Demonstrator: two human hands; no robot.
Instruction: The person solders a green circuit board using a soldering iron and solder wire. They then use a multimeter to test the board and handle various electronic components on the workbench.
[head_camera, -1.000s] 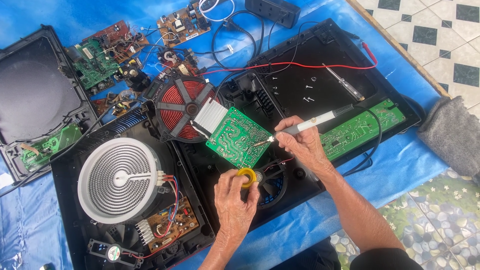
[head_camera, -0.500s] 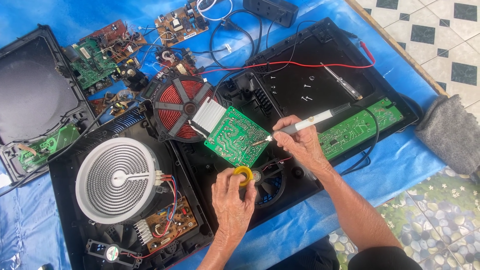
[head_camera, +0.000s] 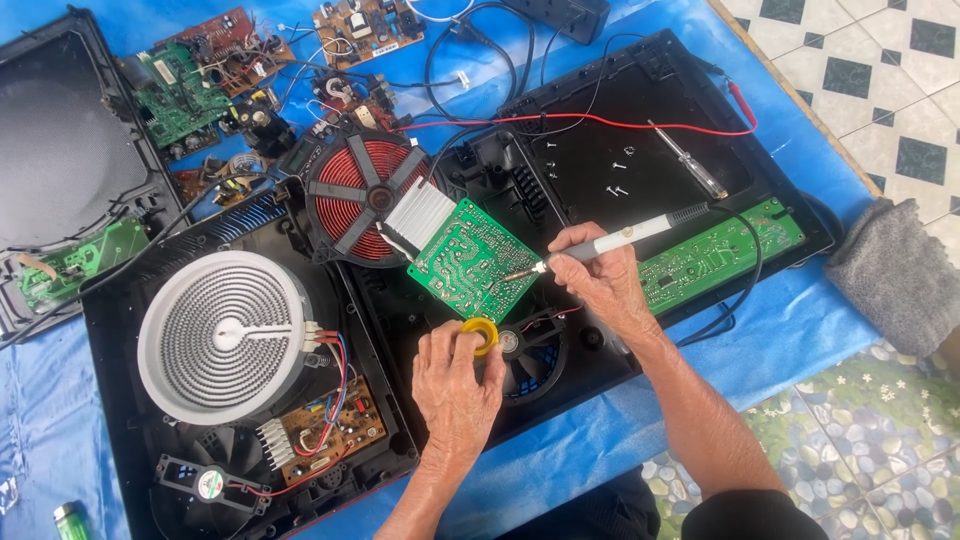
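Barely anything's moved: my right hand (head_camera: 600, 280) still grips the soldering iron (head_camera: 625, 234) at the green board (head_camera: 472, 260) (light, fragile, hold its edges), left hand (head_camera: 455, 385) pinching the yellow ring (head_camera: 480, 335).

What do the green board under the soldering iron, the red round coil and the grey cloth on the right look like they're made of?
Green board: rigid laminate, glossy green coating, pale solder traces. Red coil: likely enamelled copper wire wound flat, on black plastic spokes. Grey cloth: soft fuzzy fabric, matte, probably fleece or towelling.
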